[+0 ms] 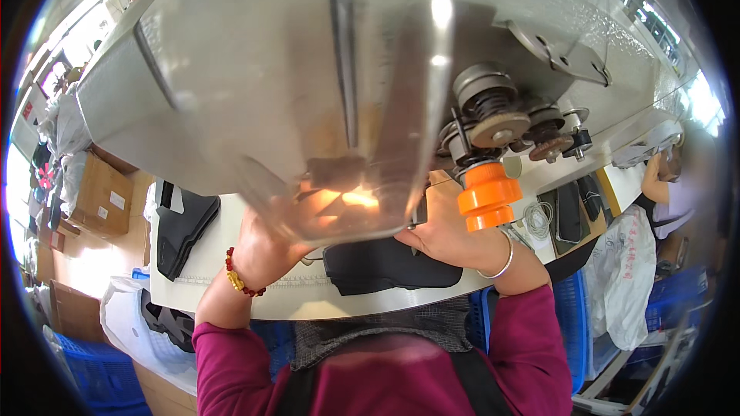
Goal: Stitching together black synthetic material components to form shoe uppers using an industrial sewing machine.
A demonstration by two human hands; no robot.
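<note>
- On my feed, red characters (pixel 637 251) run down the white plastic bag (pixel 623 300) at right, too blurred for me to read.
- I see white labels (pixel 117 200) on the cardboard box (pixel 96 177) at left; their print is too small.
- Fine ruler-like marks (pixel 297 281) line the table (pixel 289 306) near its front edge, illegible to me.
</note>
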